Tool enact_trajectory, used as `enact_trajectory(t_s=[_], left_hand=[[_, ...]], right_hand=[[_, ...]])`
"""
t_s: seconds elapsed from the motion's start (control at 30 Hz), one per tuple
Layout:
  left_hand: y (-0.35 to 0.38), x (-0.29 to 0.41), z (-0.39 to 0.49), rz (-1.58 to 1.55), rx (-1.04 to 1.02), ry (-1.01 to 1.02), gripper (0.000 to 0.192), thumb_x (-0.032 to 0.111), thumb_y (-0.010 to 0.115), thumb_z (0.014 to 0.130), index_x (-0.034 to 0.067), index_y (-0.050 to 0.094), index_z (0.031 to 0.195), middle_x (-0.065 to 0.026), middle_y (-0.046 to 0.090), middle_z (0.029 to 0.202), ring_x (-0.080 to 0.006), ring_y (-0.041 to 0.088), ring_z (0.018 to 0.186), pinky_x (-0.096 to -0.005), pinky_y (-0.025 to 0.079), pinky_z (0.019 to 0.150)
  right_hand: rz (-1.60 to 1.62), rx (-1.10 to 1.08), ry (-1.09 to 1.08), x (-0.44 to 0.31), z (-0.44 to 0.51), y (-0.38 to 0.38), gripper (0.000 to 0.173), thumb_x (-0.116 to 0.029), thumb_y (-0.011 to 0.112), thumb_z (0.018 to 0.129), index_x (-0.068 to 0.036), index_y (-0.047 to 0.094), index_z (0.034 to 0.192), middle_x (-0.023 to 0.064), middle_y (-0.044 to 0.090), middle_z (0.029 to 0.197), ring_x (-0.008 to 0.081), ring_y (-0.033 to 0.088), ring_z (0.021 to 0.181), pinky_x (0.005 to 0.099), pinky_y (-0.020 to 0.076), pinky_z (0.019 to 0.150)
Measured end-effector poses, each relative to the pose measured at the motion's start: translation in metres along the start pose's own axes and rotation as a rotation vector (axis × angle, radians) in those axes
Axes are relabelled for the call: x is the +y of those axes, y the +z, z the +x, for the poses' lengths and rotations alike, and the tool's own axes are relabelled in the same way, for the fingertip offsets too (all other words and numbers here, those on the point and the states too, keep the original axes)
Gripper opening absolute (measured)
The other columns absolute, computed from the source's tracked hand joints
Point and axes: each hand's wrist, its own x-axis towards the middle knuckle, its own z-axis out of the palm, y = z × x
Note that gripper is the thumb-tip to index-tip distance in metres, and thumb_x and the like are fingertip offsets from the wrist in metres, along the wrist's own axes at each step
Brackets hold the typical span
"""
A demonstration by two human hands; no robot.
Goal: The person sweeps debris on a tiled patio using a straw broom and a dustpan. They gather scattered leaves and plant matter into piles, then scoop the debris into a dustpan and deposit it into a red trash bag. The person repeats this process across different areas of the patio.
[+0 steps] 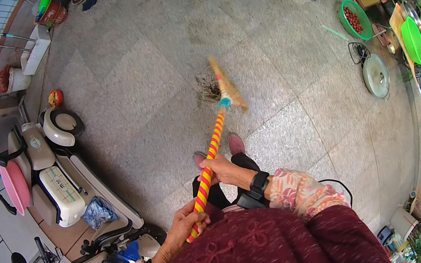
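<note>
A broom with a red-and-yellow striped handle [216, 129] slants away from my body across the floor. My left hand [189, 221] grips the handle near its top end, close to my waist. Lower down the same handle, my right hand [223, 171] is closed around it. Blue-green binding [224, 102] joins the handle to the straw broom head [227, 84], which looks slightly blurred. A small pile of dark debris [208, 88] lies on the tiles just left of the broom head. My shoes show on either side of the handle.
An electric scooter [59, 186] with a pink basin [16, 188] stands on the left. At right are a green basin of red fruit [355, 20], a lidded electric pan [376, 76] and a green basket [413, 43]. A white box [35, 50] stands at upper left. Tiled floor [121, 75] spreads around me.
</note>
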Motion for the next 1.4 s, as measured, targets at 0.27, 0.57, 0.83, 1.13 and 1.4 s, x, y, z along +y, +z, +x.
enact_trajectory(t_s=[0.27, 0.57, 0.83, 1.13, 1.4], left_hand=[[-0.030, 0.042, 0.055, 0.410, -0.229, -0.175, 0.041, 0.009, 0.053, 0.078, -0.001, 0.046, 0.117, -0.0065, 0.056, 0.070, -0.0066, 0.046, 0.045, -0.0210, 0.038, 0.038], [-0.084, 0.081, 0.108, 0.260, -0.327, -0.131, 0.019, 0.010, 0.053, 0.076, -0.001, 0.053, 0.091, -0.0127, 0.055, 0.068, -0.0097, 0.048, 0.047, -0.0209, 0.038, 0.038], [-0.190, 0.138, 0.019, 0.163, -0.189, -0.080, 0.028, 0.007, 0.050, 0.077, -0.001, 0.046, 0.104, -0.0130, 0.054, 0.073, -0.0104, 0.047, 0.050, -0.0221, 0.038, 0.037], [-0.201, 0.162, -0.027, 0.154, -0.350, 0.133, 0.042, 0.013, 0.051, 0.085, 0.002, 0.040, 0.124, -0.0129, 0.057, 0.082, -0.0130, 0.054, 0.063, -0.0230, 0.044, 0.047], [-0.305, 0.145, -0.055, 0.014, -0.074, 0.361, 0.038, 0.019, 0.052, 0.088, 0.002, 0.044, 0.121, -0.0150, 0.063, 0.087, -0.0164, 0.060, 0.065, -0.0250, 0.049, 0.054]], right_hand=[[0.475, 0.179, -0.008, 0.022, 0.008, -0.049, 0.012, -0.007, 0.054, 0.077, -0.004, 0.046, 0.085, 0.0125, 0.055, 0.074, 0.0311, 0.058, 0.076, 0.0500, 0.0495, 0.075], [0.567, 0.395, -0.299, 0.028, 0.107, -0.034, 0.009, -0.001, 0.052, 0.074, -0.005, 0.046, 0.080, 0.0086, 0.051, 0.067, 0.0239, 0.054, 0.056, 0.0390, 0.0516, 0.055], [0.352, 0.236, -0.173, 0.017, 0.160, 0.138, 0.006, -0.010, 0.051, 0.078, -0.004, 0.048, 0.077, 0.0092, 0.054, 0.064, 0.0261, 0.058, 0.055, 0.0424, 0.0527, 0.053], [0.202, 0.468, -0.377, -0.039, 0.124, 0.174, 0.009, -0.004, 0.054, 0.076, 0.000, 0.047, 0.081, 0.0112, 0.054, 0.063, 0.0247, 0.056, 0.047, 0.0385, 0.0514, 0.043], [-0.023, 0.305, -0.612, -0.074, 0.097, 0.085, 0.017, -0.020, 0.051, 0.085, -0.006, 0.049, 0.077, 0.0091, 0.053, 0.067, 0.0204, 0.053, 0.048, 0.0338, 0.0460, 0.042]])
